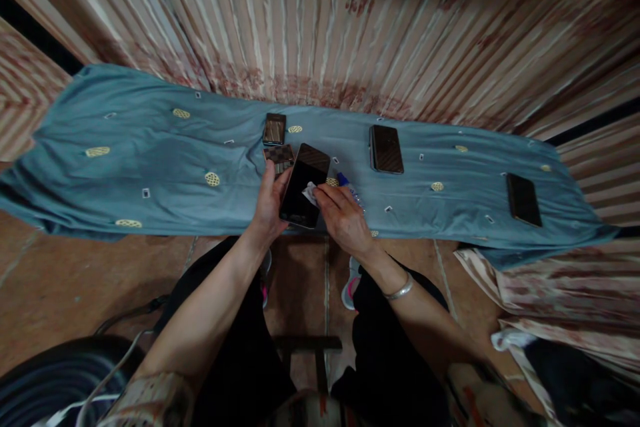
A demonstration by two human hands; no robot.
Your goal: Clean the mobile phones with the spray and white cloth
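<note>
My left hand [270, 203] grips a black phone [304, 181] by its left edge and holds it tilted above the near edge of the blue cloth [150, 167]. My right hand [343, 217] presses a small white wipe [310, 193] against the phone's dark screen. Just right of my right hand, a small bottle with a blue cap [347, 185] lies on the cloth, partly hidden by my fingers.
Other phones lie on the cloth: two small ones [275, 129] [280, 157] behind the held phone, a larger one [386, 149] to the right, a black one [523, 199] far right. A striped curtain [350, 27] hangs behind. Tiled floor [65, 280] lies below, a stool [307, 347] between my knees.
</note>
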